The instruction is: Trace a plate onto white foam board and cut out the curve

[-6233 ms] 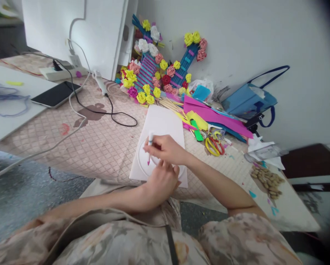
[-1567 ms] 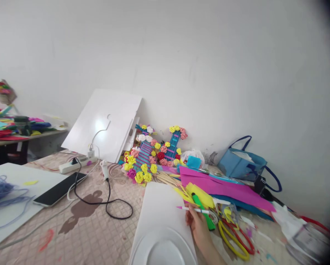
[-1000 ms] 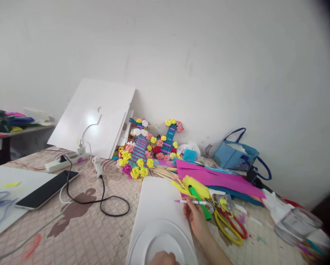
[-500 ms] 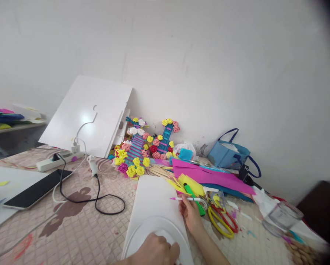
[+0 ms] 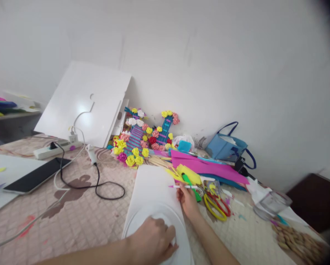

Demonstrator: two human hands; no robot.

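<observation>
On the desk, the left hand, curled over the round plate which lies on the white sheet, should press evenly, although I cannot tell if its grip pinches anything, while the right hand, whose grip holds the pink-tipped marker, should wait until the plate is steady.

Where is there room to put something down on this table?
Try the bare patterned tablecloth between the black cable, the white sheet and the left forearm. The sheet's far half, beyond the round white piece under the left hand, is mostly bare. It's crowded around the right hand, with scissors, yellow paper and pink paper.
</observation>
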